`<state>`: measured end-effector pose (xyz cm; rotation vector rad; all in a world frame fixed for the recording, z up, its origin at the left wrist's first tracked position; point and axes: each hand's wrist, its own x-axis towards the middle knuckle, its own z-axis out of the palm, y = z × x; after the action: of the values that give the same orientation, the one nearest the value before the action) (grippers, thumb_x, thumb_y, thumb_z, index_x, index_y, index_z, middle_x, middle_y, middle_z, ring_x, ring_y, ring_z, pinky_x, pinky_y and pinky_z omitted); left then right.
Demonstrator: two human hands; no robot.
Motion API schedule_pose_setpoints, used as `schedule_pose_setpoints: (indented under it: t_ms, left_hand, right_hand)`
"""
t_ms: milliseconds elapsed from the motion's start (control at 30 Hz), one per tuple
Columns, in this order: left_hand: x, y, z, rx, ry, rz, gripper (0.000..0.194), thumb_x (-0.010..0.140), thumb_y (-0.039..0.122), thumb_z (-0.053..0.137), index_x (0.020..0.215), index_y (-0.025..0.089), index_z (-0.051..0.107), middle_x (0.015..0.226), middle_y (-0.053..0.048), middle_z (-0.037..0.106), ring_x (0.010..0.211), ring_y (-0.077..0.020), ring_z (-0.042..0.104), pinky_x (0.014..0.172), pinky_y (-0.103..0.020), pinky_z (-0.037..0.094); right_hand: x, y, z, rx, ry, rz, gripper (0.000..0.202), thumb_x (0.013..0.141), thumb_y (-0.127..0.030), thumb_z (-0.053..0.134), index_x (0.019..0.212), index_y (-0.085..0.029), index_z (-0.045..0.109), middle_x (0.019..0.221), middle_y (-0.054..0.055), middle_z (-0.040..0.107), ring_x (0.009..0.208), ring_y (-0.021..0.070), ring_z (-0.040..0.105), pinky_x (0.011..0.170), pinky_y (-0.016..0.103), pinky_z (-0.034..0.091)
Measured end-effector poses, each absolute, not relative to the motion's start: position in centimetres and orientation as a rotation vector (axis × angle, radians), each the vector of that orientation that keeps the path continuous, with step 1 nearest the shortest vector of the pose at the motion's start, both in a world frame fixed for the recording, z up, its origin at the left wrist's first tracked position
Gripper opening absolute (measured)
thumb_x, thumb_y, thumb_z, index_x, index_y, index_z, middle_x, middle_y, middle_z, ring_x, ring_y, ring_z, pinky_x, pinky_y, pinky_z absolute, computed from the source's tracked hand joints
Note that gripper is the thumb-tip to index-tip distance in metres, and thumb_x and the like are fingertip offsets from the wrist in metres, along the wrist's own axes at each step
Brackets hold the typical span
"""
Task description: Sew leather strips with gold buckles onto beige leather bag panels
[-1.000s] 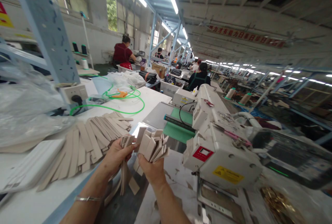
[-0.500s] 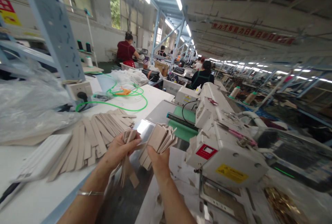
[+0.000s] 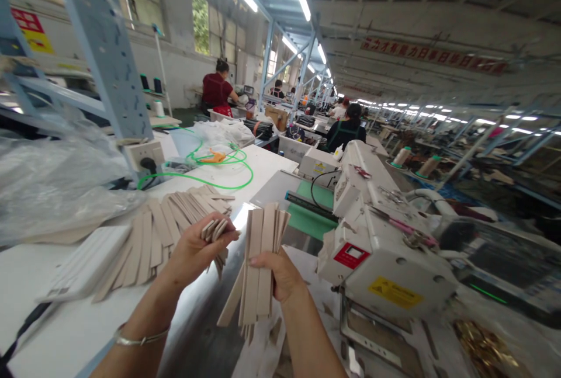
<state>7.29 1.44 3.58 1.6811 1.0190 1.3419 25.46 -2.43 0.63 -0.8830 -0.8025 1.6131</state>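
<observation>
**Holding Beige Strips (image 3: 262, 249) beside a Sewing Machine (image 3: 368, 203)**

Holds in the right hand (image 3: 280, 270) the larger bundle (image 3: 255, 290), clamped firmly with the thumb lying across its front. Keeps this bundle nearly upright, with the upper ends close together and the lower ends more spread; lets one strip lean out toward the lower left. Has the left hand (image 3: 204, 249) closed on a smaller bunch (image 3: 214, 229), with the short ends showing above the fingers and other ends hanging below. Leaves the two bunches near each other; cannot tell if the left thumb tip touches the larger bundle or only comes near. Wears a metal bangle (image 3: 141, 340) on the left wrist.

Shows more strips on the white counter (image 3: 272, 162), to the left of the hands, laid overlapping like an open fan (image 3: 151, 238). Shows just beside this fan a flat white case (image 3: 90, 258), and behind it a heap of clear plastic (image 3: 56, 173). Further back on the counter, shows a green hose (image 3: 197, 181) in loops, near an orange piece (image 3: 213, 157).

To the right, shows the machine with a yellow caution label (image 3: 395, 292) and a green plate (image 3: 307, 223). Near the lower right corner, shows gold-coloured pieces (image 3: 486, 346), too blurred to name. Farther away, shows a seated person in dark red (image 3: 217, 89).
</observation>
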Motion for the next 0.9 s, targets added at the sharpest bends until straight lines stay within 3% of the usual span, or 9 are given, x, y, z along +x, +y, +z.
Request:
schedule_pose_setpoints:
  t_ms: [267, 567, 900]
  left_hand:
    - [7.2, 1.1, 4.1, 1.966, 1.037, 1.279, 0.021, 0.080, 0.041, 0.072, 0.079, 0.021, 0.064, 0.063, 0.003, 0.063, 0.054, -0.0124, 0.055, 0.054, -0.024, 0.043]
    - [7.7, 0.5, 3.6, 1.810, 1.054, 1.361, 0.020, 0.076, 0.038, 0.074, 0.081, 0.022, 0.063, 0.070, 0.003, 0.064, 0.061, -0.0132, 0.057, 0.059, -0.024, 0.046]
    - [8.1, 0.7, 2.2, 1.745, 1.157, 1.409, 0.022, 0.077, 0.041, 0.071, 0.079, 0.023, 0.059, 0.067, 0.003, 0.060, 0.060, -0.0138, 0.055, 0.060, -0.026, 0.045]
  right_hand:
    - [25.3, -2.0, -0.3, -0.888, -0.767, 1.717, 0.033, 0.063, -0.026, 0.073, 0.094, -0.014, 0.071, 0.066, 0.002, 0.070, 0.063, 0.0216, 0.068, 0.067, 0.034, 0.057]
    - [25.1, -2.0, 0.0, -0.876, -0.628, 1.888, 0.033, 0.049, -0.023, 0.070, 0.079, -0.012, 0.068, 0.065, 0.004, 0.069, 0.067, 0.0230, 0.069, 0.071, 0.035, 0.057]
    - [25.2, -1.7, -0.7, -0.881, -0.608, 1.954, 0.026, 0.053, -0.026, 0.069, 0.076, -0.014, 0.063, 0.068, 0.008, 0.069, 0.081, 0.0281, 0.071, 0.076, 0.039, 0.058]
